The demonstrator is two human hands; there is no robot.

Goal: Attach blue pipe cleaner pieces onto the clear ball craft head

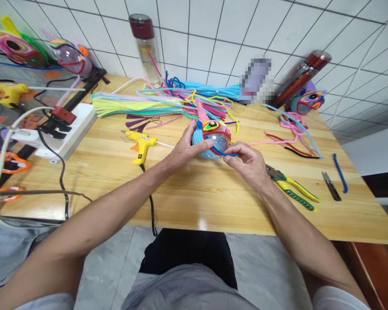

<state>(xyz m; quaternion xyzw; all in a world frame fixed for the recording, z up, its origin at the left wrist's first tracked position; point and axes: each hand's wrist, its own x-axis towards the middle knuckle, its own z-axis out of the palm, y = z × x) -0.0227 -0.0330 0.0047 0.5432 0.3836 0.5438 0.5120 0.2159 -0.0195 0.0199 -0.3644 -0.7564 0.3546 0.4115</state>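
Horned pipe-cleaner globe (220,143): pink horn (201,112) and eye (212,125) in place, one blue pipe cleaner (233,155) projecting. Left hand (185,148) clasps the globe; right hand (252,167) pinches the blue pipe cleaner.

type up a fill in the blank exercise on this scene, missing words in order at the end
The left hand holds a toy whose horn is ____. The strip pinched by the right hand is ____. The glue gun nearest the toy has a body coloured ____. Of the two hands, the pliers lie closer to the ____ one.

Missing words: pink; blue; yellow; right
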